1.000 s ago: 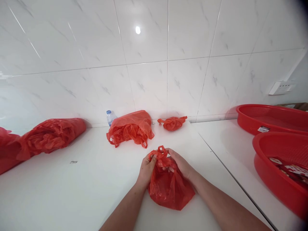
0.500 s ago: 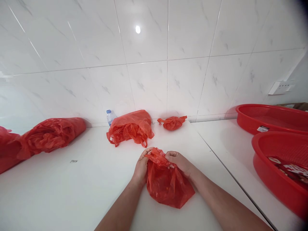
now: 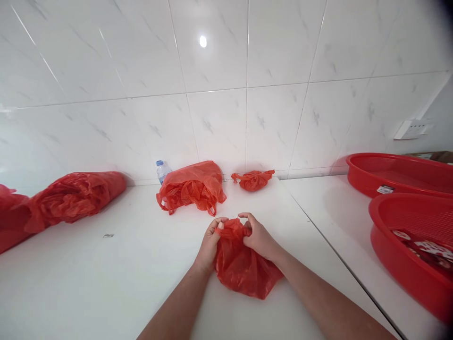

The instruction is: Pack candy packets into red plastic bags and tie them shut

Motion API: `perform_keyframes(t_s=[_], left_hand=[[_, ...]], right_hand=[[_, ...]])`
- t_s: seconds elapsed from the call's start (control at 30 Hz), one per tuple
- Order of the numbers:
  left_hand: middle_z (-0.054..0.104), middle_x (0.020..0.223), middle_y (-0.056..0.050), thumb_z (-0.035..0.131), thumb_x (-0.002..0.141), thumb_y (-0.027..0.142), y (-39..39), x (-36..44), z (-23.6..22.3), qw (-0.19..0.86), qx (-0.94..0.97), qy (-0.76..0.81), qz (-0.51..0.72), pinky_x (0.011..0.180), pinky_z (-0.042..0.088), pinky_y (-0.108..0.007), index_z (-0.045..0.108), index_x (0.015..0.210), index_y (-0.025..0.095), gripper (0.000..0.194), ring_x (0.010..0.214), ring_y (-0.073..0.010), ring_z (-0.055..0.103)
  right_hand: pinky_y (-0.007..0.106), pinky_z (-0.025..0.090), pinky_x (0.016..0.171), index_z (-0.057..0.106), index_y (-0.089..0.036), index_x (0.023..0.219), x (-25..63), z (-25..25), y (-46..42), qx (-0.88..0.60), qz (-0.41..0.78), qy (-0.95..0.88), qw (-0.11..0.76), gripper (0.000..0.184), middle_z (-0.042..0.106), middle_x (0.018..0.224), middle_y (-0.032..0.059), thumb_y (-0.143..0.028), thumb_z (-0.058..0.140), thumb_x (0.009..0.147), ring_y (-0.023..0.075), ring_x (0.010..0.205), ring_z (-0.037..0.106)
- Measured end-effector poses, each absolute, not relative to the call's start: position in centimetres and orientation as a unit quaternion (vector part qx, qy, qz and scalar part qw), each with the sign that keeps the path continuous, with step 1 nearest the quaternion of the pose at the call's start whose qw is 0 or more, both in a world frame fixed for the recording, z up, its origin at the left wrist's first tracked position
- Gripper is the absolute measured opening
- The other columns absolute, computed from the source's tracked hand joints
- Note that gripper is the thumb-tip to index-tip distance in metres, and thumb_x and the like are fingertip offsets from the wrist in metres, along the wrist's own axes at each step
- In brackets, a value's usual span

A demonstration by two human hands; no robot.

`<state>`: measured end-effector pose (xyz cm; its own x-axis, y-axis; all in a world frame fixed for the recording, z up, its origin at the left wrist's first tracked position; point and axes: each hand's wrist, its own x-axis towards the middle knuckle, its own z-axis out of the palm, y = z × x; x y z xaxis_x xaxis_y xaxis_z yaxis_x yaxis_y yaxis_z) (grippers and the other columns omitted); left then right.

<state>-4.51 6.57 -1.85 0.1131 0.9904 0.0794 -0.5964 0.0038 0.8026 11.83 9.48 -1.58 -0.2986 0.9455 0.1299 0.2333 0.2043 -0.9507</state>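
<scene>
A thin red plastic bag (image 3: 244, 271) rests on the white table in front of me, its body slack and creased. My left hand (image 3: 211, 241) pinches the left side of its gathered top between thumb and fingers. At the right side of the top, my right hand (image 3: 257, 236) has its thumb against the plastic, with the index finger lifted and bent above the rim. Some of the right fingers are hidden behind the bag. What the bag holds, if anything, cannot be made out.
Near the tiled wall lie a small tied red bag (image 3: 254, 180) and a heap of red bags (image 3: 193, 189), with a plastic bottle (image 3: 161, 171) behind. A large red bundle (image 3: 79, 196) is at left. Two red baskets (image 3: 380, 217) stand at right; the nearer holds printed packets (image 3: 424, 248).
My right hand has shifted its grip at the bag's top, raising its index finger. The bag's mouth has changed shape and its lower edge has drawn up slightly. My left hand stays on it.
</scene>
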Motion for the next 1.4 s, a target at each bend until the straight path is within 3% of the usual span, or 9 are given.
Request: perform_keyframes(t_s=[0.2, 0.37, 0.5, 0.63, 0.8, 0.9, 1.0, 1.2, 1.4], left_hand=[[0.066, 0.100, -0.008, 0.066, 0.078, 0.040, 6.4, -4.4, -2.0, 0.628, 0.441, 0.307, 0.564, 0.070, 0.047, -0.027, 0.057, 0.102, 0.018, 0.034, 0.078, -0.0165, 0.063], [0.067, 0.096, -0.007, 0.059, 0.082, 0.044, 6.3, -4.1, -1.5, 0.606, 0.485, 0.335, 0.535, 0.069, 0.045, -0.025, 0.061, 0.099, 0.017, 0.032, 0.079, -0.0164, 0.062], [0.068, 0.092, -0.007, 0.053, 0.085, 0.046, 5.9, -4.0, -1.2, 0.582, 0.492, 0.355, 0.542, 0.071, 0.044, -0.027, 0.064, 0.102, 0.016, 0.036, 0.078, -0.0170, 0.061], [0.069, 0.090, -0.007, 0.049, 0.086, 0.051, 5.9, -4.1, -1.2, 0.556, 0.500, 0.386, 0.540, 0.068, 0.045, -0.028, 0.065, 0.104, 0.017, 0.042, 0.075, -0.0181, 0.061], [0.066, 0.107, -0.007, 0.050, 0.086, 0.046, 5.8, -4.1, -1.0, 0.386, 0.569, 0.446, 0.573, 0.088, 0.043, -0.033, 0.067, 0.106, 0.022, 0.036, 0.099, -0.0223, 0.058], [0.063, 0.112, -0.007, 0.051, 0.086, 0.043, 5.6, -4.0, -0.9, 0.286, 0.597, 0.438, 0.608, 0.096, 0.038, -0.034, 0.069, 0.107, 0.025, 0.032, 0.106, -0.0229, 0.055], [0.064, 0.107, -0.007, 0.049, 0.087, 0.044, 5.4, -4.3, -0.8, 0.242, 0.596, 0.421, 0.640, 0.092, 0.041, -0.034, 0.069, 0.103, 0.025, 0.032, 0.100, -0.0225, 0.057], [0.062, 0.080, -0.003, 0.047, 0.086, 0.048, 5.6, -5.5, -0.6, 0.225, 0.518, 0.498, 0.658, 0.075, 0.041, -0.028, 0.063, 0.076, 0.022, 0.033, 0.079, -0.0200, 0.054], [0.052, 0.067, 0.001, 0.044, 0.088, 0.046, 5.7, -5.4, -0.7, 0.244, 0.492, 0.519, 0.655, 0.065, 0.037, -0.025, 0.055, 0.069, 0.022, 0.033, 0.068, -0.0162, 0.046]], right_hand=[[0.029, 0.039, 0.062, 0.062, -0.024, 0.076, 11.6, -2.5, 10.2, -0.505, 0.346, -0.659, 0.436, 0.014, 0.060, 0.073, 0.0002, -0.018, 0.052, 0.068, 0.0156, 0.065, 0.053], [0.028, 0.040, 0.058, 0.065, -0.027, 0.087, 11.8, -2.6, 10.2, -0.458, 0.433, -0.633, 0.449, 0.032, 0.061, 0.065, -0.0030, -0.013, 0.045, 0.065, 0.0140, 0.057, 0.052], [0.026, 0.040, 0.058, 0.064, -0.022, 0.072, 12.1, -2.0, 10.1, -0.407, 0.494, -0.630, 0.439, 0.022, 0.057, 0.064, -0.0028, -0.015, 0.044, 0.065, 0.0120, 0.057, 0.048], [0.026, 0.039, 0.056, 0.066, -0.021, 0.088, 12.5, -1.6, 10.2, -0.384, 0.595, -0.563, 0.427, 0.025, 0.059, 0.066, -0.0031, -0.020, 0.052, 0.067, 0.0101, 0.053, 0.046], [0.030, 0.046, 0.066, 0.066, -0.020, 0.092, 13.0, -1.8, 10.9, -0.348, 0.684, -0.412, 0.491, 0.029, 0.067, 0.083, 0.0027, -0.036, 0.060, 0.070, 0.0149, 0.067, 0.057], [0.033, 0.047, 0.064, 0.063, -0.020, 0.088, 13.8, -2.0, 11.9, -0.396, 0.624, -0.424, 0.523, 0.030, 0.065, 0.073, 0.0025, -0.032, 0.065, 0.061, 0.0163, 0.064, 0.058], [0.033, 0.048, 0.068, 0.057, -0.021, 0.084, 15.4, -2.1, 13.2, -0.462, 0.510, -0.454, 0.566, 0.025, 0.061, 0.075, 0.0015, -0.031, 0.060, 0.061, 0.0167, 0.069, 0.058], [0.034, 0.041, 0.069, 0.053, -0.023, 0.084, 18.1, -2.1, 14.0, -0.589, 0.332, -0.473, 0.565, 0.022, 0.058, 0.080, 0.0023, -0.022, 0.050, 0.062, 0.0193, 0.074, 0.053], [0.034, 0.040, 0.070, 0.052, -0.024, 0.088, 18.1, -2.7, 14.1, -0.645, 0.264, -0.493, 0.521, 0.024, 0.062, 0.088, 0.0041, -0.021, 0.045, 0.066, 0.0204, 0.077, 0.056]])
